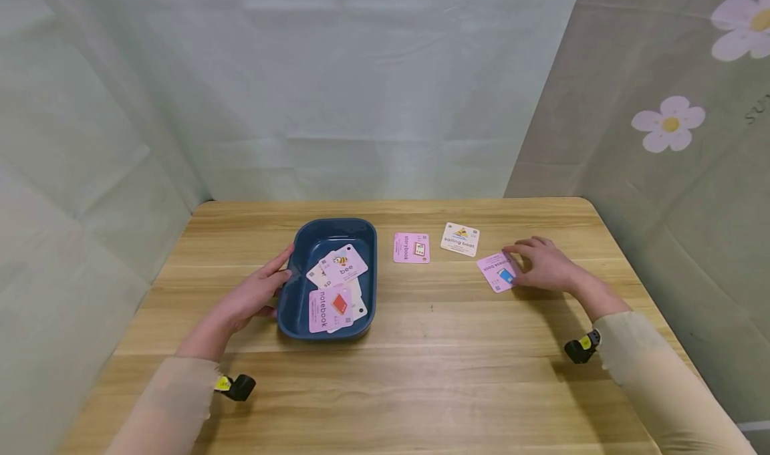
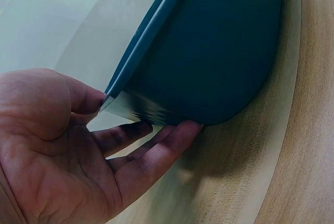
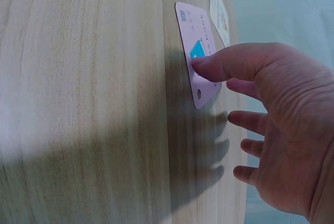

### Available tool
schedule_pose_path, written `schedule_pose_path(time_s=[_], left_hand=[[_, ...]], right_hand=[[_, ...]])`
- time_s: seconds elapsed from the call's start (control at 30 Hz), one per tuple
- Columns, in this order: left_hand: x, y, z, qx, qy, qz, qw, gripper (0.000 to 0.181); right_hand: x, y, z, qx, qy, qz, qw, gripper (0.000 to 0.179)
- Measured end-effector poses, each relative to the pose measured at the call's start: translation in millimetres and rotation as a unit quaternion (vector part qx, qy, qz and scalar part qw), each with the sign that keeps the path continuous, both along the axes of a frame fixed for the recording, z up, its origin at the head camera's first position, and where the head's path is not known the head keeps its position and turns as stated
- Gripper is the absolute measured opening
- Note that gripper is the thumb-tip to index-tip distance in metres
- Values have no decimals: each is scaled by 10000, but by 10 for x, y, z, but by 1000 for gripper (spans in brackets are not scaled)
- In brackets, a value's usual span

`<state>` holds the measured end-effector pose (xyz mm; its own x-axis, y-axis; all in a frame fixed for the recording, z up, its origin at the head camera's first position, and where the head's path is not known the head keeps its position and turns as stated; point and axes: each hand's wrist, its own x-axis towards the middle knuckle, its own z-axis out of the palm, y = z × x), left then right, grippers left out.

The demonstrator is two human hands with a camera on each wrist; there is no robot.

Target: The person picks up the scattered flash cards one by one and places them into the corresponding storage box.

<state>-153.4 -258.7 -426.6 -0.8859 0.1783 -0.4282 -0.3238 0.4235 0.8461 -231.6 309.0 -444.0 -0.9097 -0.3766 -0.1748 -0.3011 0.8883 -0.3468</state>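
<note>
A dark blue plastic bin [image 1: 371,308] stands left of the table's middle with several picture cards in it, among them a bee card [image 1: 355,261] and a pink notebook card [image 1: 325,311]. My left hand [image 1: 255,294] grips the bin's left side. In the left wrist view its thumb is at the rim and its fingertips are against the wall below. At the right, my right hand [image 1: 544,266] pinches a pink Chinese book card [image 1: 492,271] by its right edge. The thumb lies over the printed blue book in the right wrist view, while the other fingers are spread.
Between the bin and my right hand lie a pink storybook card [image 1: 412,248] and a white sailing boat card [image 1: 460,240], both face up. Pale cloth [image 1: 361,107] hangs behind the wooden table [image 1: 433,388] and along its sides.
</note>
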Motion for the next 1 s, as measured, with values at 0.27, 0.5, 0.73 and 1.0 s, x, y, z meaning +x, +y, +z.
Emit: schedule_pose_path(time_s=[0.27,0.5,0.73,1.0], left_hand=[[-4,-5,-4,35,-27,3,10000,62],[-3,-4,4,24,-34,-4,10000,62],[11,27,20,97,-62,6,9999,62],[6,20,10,96,-53,22,9999,61]], right_hand=[[-4,10,-12,86,-43,65,9999,77],[6,-2,-23,135,-27,119,9998,74],[16,-20,-38,-3,23,54,10000,72],[41,-102,-77,-36,108,36,9999,72]])
